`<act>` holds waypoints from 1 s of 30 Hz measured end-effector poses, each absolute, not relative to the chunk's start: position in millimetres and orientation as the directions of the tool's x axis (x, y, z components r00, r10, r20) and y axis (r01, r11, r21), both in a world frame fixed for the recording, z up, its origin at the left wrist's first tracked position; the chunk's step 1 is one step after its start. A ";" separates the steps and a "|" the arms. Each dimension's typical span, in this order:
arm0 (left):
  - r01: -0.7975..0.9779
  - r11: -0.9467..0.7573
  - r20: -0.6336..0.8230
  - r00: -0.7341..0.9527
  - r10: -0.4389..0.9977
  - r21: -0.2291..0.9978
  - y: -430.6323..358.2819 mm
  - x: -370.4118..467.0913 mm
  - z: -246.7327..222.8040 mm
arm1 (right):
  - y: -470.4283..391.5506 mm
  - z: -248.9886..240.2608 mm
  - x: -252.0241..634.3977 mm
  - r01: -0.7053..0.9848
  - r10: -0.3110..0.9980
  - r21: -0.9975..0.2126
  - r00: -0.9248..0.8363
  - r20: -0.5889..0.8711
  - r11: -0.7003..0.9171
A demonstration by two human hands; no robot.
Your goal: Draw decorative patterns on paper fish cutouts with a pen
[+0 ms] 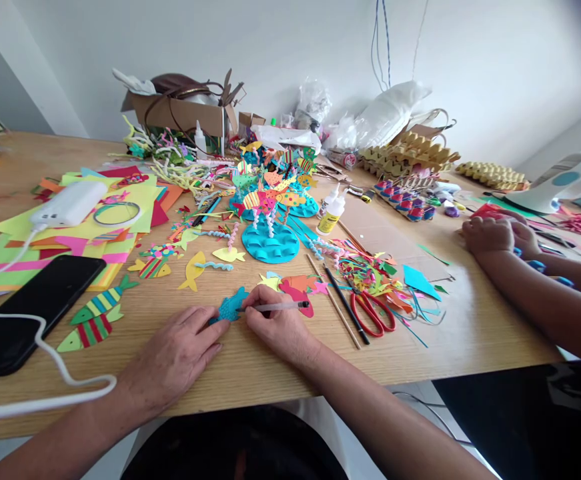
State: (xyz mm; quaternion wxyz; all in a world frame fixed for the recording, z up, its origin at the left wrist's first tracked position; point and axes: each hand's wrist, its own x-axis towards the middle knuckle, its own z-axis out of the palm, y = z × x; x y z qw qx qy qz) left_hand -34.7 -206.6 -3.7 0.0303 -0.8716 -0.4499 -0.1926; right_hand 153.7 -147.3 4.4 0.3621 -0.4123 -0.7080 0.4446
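Observation:
A blue paper fish [230, 307] with a scale pattern drawn on it lies on the table in front of me. My left hand [180, 350] presses its left edge down with the fingertips. In my right hand [283, 333] is a clear-barrelled pen [280, 306], its tip at the fish's right side. Just beyond are a red paper fish [297, 297] and other coloured cut-outs, partly behind my right hand. Red-handled scissors [373, 313], a black pencil [347, 307] and a thin wooden stick [333, 301] lie to the right.
A black phone [35, 310] and white cable are on the left, near striped paper fish [103, 303]. Blue bases [270, 243] carrying paper fish stand mid-table, beside a glue bottle [331, 217]. Paper scraps [375, 273] lie right. Another person's hands [490, 233] rest at the far right.

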 end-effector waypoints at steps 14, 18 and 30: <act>0.800 -0.594 0.383 0.526 0.759 0.080 -206.2 -32.8 -9.0 | -147.3 5.0 153.3 0.287 0.900 -0.913 -0.407 0.158 0.291; 0.804 -0.586 0.393 0.510 0.765 0.099 -207.5 -32.0 -10.2 | -147.6 5.3 152.9 0.288 0.899 -0.914 -0.411 0.152 0.286; 0.813 -0.576 0.395 0.503 0.768 0.085 -208.2 -32.9 -16.7 | -147.2 4.5 152.1 0.302 0.904 -0.902 -0.388 0.180 0.309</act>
